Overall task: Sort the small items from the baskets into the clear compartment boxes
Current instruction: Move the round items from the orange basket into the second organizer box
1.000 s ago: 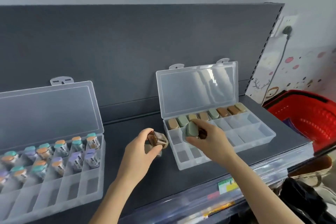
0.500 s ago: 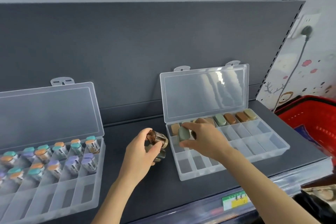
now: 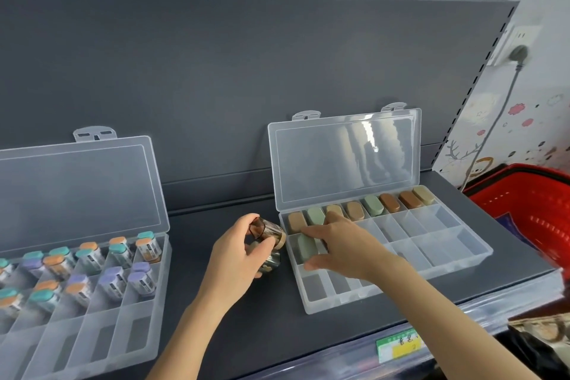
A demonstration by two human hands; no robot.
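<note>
Green case (image 3: 306,248) by box wall (image 3: 296,274), right hand (image 3: 342,245)

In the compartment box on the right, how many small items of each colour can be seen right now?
Green items: 3
Brown or tan items: 6
Total: 9 visible; the right hand covers part of the second row and may hide more.

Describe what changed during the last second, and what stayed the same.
The right hand lowered the green case into the leftmost second-row compartment of the right box; straight fingers now rest on it. The left hand still grips the brown cases beside the box.
</note>
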